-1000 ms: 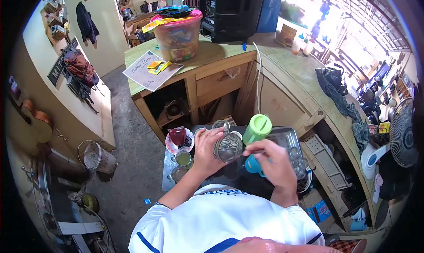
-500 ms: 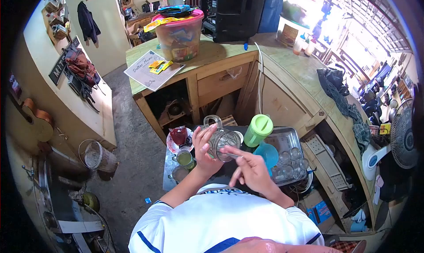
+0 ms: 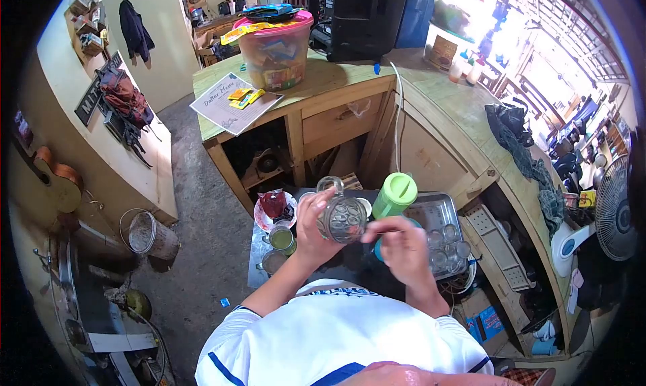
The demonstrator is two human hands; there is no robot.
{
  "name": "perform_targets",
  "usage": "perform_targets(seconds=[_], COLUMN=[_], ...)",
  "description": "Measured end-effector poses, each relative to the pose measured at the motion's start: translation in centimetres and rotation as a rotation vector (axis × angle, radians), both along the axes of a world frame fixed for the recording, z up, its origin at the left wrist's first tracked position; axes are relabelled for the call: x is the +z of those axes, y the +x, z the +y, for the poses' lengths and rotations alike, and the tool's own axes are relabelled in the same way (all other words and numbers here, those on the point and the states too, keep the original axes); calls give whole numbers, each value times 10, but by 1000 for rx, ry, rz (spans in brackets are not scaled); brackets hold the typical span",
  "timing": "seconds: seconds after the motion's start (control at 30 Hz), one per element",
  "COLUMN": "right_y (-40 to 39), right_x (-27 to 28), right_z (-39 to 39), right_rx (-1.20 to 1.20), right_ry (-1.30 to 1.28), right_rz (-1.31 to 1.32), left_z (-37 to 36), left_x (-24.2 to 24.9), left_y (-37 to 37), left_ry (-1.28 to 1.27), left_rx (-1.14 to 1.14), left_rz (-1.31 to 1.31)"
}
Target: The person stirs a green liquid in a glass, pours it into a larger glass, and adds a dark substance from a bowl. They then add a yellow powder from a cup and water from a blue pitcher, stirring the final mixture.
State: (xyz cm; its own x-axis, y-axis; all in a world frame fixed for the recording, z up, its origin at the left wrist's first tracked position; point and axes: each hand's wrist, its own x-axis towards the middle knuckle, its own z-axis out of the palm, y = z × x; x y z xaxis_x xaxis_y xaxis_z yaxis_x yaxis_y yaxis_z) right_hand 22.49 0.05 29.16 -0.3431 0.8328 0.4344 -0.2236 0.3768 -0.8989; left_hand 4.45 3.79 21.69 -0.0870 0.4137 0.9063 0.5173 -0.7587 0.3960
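A clear glass mug point(image 3: 346, 219) is held up over the low table, its handle turned away from me. My left hand point(image 3: 313, 232) wraps round its left side. Close to the mug's right rim is my right hand point(image 3: 405, 250), blurred, its fingers drawn together; what they hold, if anything, cannot be made out. Behind it, a light-blue container point(image 3: 379, 250) is mostly hidden. A green lidded pitcher point(image 3: 396, 196) stands just beyond. On the left are a mug of green liquid point(image 3: 280, 238), another glass mug point(image 3: 273, 261) and a plate point(image 3: 291, 202) bearing a dark red packet point(image 3: 273, 205).
A metal tray point(image 3: 441, 209) with several upturned glasses point(image 3: 449, 250) lies on the right. Behind is a wooden counter point(image 3: 336, 93) with a pink-lidded tub point(image 3: 276, 56), a menu sheet point(image 3: 232, 113) and a black speaker point(image 3: 367, 19). A fan point(image 3: 611, 204) stands at right.
My right hand has drawn back to the right from over the mug's mouth, its fingers closing together. The mug has tipped so its inside faces me more; my left hand keeps its hold.
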Motion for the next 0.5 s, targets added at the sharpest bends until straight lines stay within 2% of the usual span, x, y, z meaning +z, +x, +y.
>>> perform_targets(seconds=[0.03, 0.07, 0.13, 0.17, 0.2, 0.27, 0.3, 0.33, 0.4, 0.47, 0.5], right_y=[-7, -8, -7, -1, 3, 7, 3, -1, -6, 6, 14], right_x=[3, 4, 6, 9, 14, 23, 26, 24, 22, 39, 49], right_z=[2, 4, 8, 10, 10, 11, 18, 20, 23, 20, 20], right_rx=[-115, -117, -412, -493, -492, -467, -403, -406, -295, -338, -392], right_ry=[73, 74, 549, 641, 641, 510, 605, 604, 601, 580, 618], right_rz=[-346, -346, -560, -514, -515, -515, -660, -659, -856, -777, -721], left_z=[-2, -3, -6, -7, -9, -9, -9, -10, -15, -16, -17], left_x=[1, 1, -5, -7, -8, -5, -4, 0, 16, 19, 14], left_y=[1, 2, 2, 1, -1, -3, -3, -3, -3, -2, -1], left_ry=[-36, -72, -120, -205, -293, -305, -330, -353, -346, -342, -432], left_rx=[-36, -71, -97, -136, -177, -203, -248, -293, -305, -311, -474], left_rz=[36, 73, 56, 54, 53, 59, 54, 50, 109, 159, 28])
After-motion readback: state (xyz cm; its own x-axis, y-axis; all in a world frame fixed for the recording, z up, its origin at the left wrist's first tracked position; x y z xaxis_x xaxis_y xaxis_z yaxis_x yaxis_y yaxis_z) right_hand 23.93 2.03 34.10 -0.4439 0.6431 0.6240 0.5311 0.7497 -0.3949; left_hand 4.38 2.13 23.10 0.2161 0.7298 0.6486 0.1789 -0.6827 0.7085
